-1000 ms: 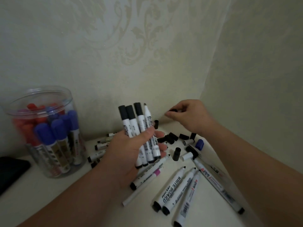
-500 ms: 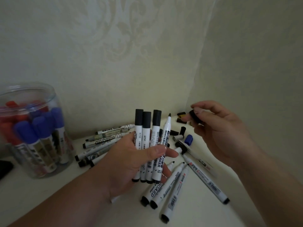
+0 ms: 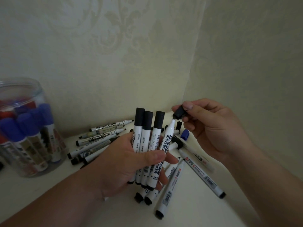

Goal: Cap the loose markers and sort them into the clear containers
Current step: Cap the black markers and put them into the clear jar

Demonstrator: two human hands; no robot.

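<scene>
My left hand (image 3: pixel 129 163) grips a bundle of white board markers upright: three with black caps (image 3: pixel 148 122) and one uncapped marker (image 3: pixel 167 138) on the right of the bundle. My right hand (image 3: pixel 211 126) pinches a black cap (image 3: pixel 179 112) between thumb and fingers, its opening just above the uncapped marker's tip. Loose uncapped markers (image 3: pixel 105 136) lie on the white shelf behind my left hand, and more (image 3: pixel 196 169) lie below and to the right. A clear container (image 3: pixel 35 95) at the left holds blue- and red-capped markers.
Loose black caps and one blue cap (image 3: pixel 185 134) lie in the corner near the wall. Patterned walls close in behind and on the right. A dark object shows at the far left edge (image 3: pixel 1 164).
My right hand picked a black cap from the corner pile and brought it left to the tip of the uncapped marker. My left hand raised the bundle slightly.
</scene>
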